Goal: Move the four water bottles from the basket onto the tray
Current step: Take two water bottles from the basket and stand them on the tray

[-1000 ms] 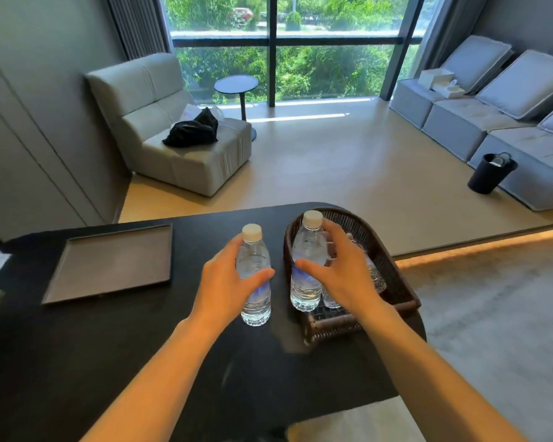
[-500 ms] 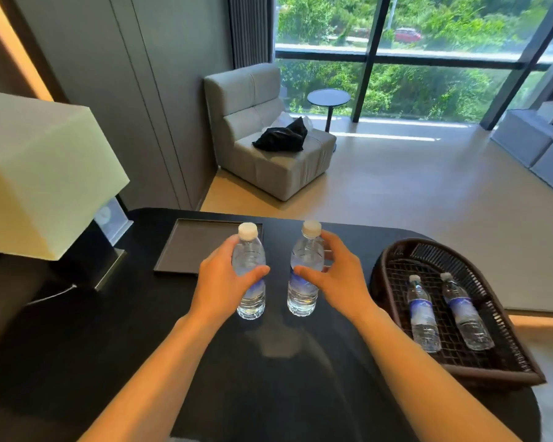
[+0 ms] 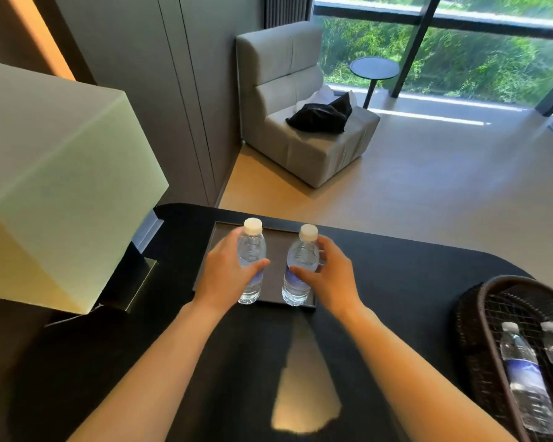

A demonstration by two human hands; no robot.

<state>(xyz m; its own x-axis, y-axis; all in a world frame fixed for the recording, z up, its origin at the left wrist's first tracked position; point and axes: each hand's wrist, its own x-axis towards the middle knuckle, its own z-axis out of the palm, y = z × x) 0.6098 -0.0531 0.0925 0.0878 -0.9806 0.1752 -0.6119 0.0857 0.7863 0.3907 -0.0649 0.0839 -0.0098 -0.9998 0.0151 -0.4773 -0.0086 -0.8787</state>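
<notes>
Two clear water bottles with white caps stand upright over the dark rectangular tray (image 3: 276,240) on the black table. My left hand (image 3: 225,272) grips the left bottle (image 3: 252,250) around its middle. My right hand (image 3: 328,275) grips the right bottle (image 3: 300,266) in the same way. Whether the bottle bases rest on the tray or hover just above it I cannot tell. The dark woven basket (image 3: 473,317) sits at the right edge, with two more bottles (image 3: 524,374) lying flat inside it.
A large table lamp with a cream square shade (image 3: 55,186) stands left of the tray, its base close to the tray's left edge. The black table (image 3: 396,282) ends just beyond the tray. A grey armchair (image 3: 300,122) stands on the floor behind.
Both hands have carried their bottles leftward from beside the basket to over the tray. The view has swung left, so the basket now lies at the right edge.
</notes>
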